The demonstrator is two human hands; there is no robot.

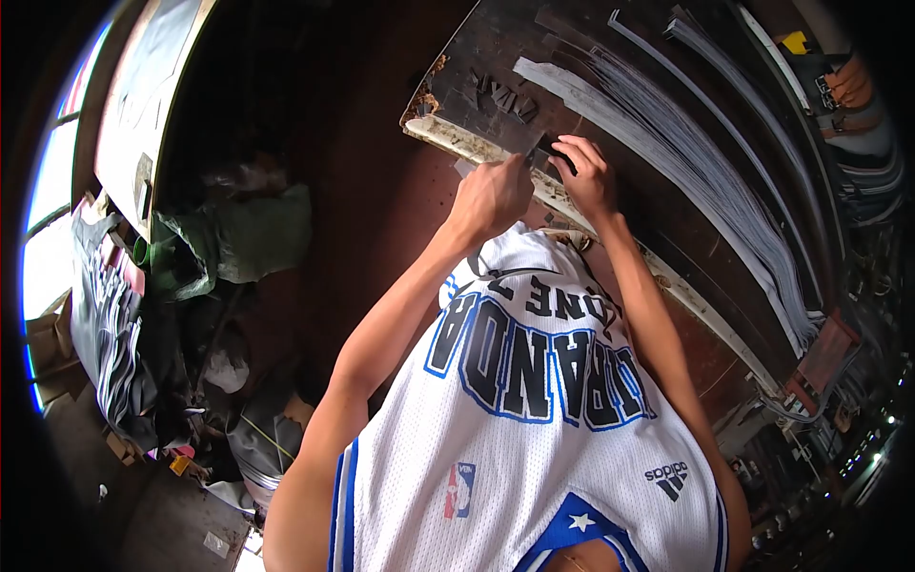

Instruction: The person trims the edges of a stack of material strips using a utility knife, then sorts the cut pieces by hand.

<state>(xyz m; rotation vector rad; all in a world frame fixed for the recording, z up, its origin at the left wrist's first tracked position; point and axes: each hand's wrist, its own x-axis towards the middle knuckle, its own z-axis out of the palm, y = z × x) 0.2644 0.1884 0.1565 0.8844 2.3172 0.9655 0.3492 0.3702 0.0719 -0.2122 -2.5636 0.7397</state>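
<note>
My left hand (491, 198) is closed in a fist at the near edge of the workbench. A thin grey flat piece (464, 168) sticks out beside its knuckles; most of what it grips is hidden. My right hand (589, 176) is just to the right, its thumb and fingers curled around a small dark piece (545, 147) that reaches toward my left thumb. Beyond my hands, several short dark cut pieces (505, 97) lie in a loose pile on the bench.
Long stacked grey strips (667, 181) run across the dark workbench (457, 86), which has a worn pale edge (448, 136). A reddish block (824, 360) stands at the strips' near right end. Dark green sacking (257, 238) and bundled dark sheets (110, 324) are at left.
</note>
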